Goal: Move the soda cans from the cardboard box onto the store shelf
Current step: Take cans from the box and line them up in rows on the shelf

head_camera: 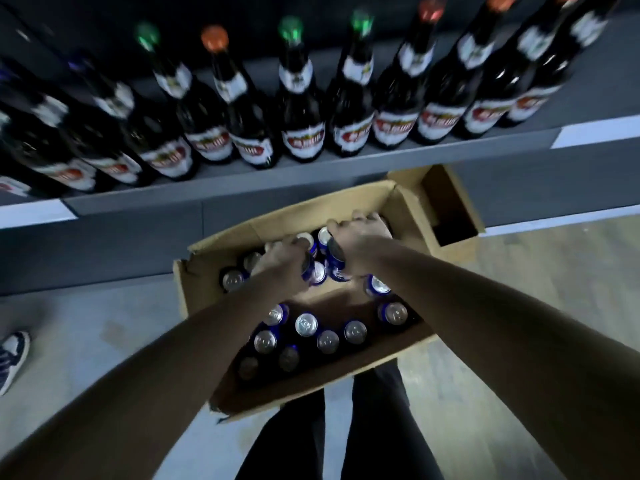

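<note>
An open cardboard box (pixel 204 289) stands on the floor below me, holding several blue soda cans with silver tops (pixel 306 324). Both my arms reach down into its far half. My left hand (pixel 280 261) grips a blue can (pixel 309 268) at its side. My right hand (pixel 363 233) is curled round another blue can (pixel 335 259), which is raised and tilted. The grey store shelf (pixel 311 168) runs across just beyond the box. The image is motion-blurred.
A row of several dark glass bottles (pixel 301 109) with white and red labels fills the shelf. A smaller open cardboard box (pixel 450 206) sits behind the big one at the right. A person's shoe (pixel 12 355) is on the floor at the left. My dark trouser legs (pixel 377 427) are below the box.
</note>
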Tool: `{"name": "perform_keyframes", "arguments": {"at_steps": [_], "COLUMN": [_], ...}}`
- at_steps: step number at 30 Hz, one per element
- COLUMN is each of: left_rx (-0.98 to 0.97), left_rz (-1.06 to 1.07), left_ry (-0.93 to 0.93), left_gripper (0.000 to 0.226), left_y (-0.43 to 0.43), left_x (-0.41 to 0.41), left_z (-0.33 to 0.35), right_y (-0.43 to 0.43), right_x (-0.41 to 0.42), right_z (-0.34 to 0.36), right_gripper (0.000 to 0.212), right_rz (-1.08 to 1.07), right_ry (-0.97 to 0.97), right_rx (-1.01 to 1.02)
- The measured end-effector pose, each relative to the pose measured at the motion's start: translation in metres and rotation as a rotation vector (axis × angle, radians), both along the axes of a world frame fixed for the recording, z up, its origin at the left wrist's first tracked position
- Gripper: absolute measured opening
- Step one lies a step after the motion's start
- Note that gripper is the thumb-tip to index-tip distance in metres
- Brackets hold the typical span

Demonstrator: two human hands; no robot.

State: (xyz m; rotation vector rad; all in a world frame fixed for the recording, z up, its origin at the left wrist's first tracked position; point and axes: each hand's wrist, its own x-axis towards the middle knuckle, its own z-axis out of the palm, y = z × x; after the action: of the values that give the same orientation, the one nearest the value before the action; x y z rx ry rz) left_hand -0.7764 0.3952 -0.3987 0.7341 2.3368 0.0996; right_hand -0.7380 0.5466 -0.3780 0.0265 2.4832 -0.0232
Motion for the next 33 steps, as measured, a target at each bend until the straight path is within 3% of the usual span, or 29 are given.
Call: {"name": "perform_keyframes", "arguments": {"at_steps": [4,9,18,24,30,33], "left_rx": [-0.003,0.024,0.200,0.246,0.282,0.313], "left_rz": [-0.002,-0.095,-0.043,-0.015,-0.034,-0.070], "left_ry": [0.027,0.008,-0.026,0.018,0.128,0.225], "left_gripper": [0.074,0.064,0.052,0.052,0.053,0.056], "left_y": [-0.009,-0.019,-0.036,-0.036,-0.023,-0.015], "left_x": [-0.030,-0.069,-0.113,-0.132,-0.156,-0.164], "left_z": [0.086,0.197,0.370,0.440,0.472,0.473], "right_y": [0.005,0.015,0.004,-0.006,-0.004,0.001], "right_x": [-0.024,-0.061,-0.107,-0.122,-0.139,-0.145], "right_z": [0.092,0.192,0.360,0.427,0.463,0.467], "right_gripper": [0.094,0.082,0.059,0.067,0.081,0.072], "right_rz": [-0.032,0.024,0.075,0.043,0.033,0.006], "right_ry": [-0.080,0.013,0.137,0.205,0.342,0.387], "right_rx": [-0.100,-0.137,-0.139,-0.167,-0.052,-0.051]}}
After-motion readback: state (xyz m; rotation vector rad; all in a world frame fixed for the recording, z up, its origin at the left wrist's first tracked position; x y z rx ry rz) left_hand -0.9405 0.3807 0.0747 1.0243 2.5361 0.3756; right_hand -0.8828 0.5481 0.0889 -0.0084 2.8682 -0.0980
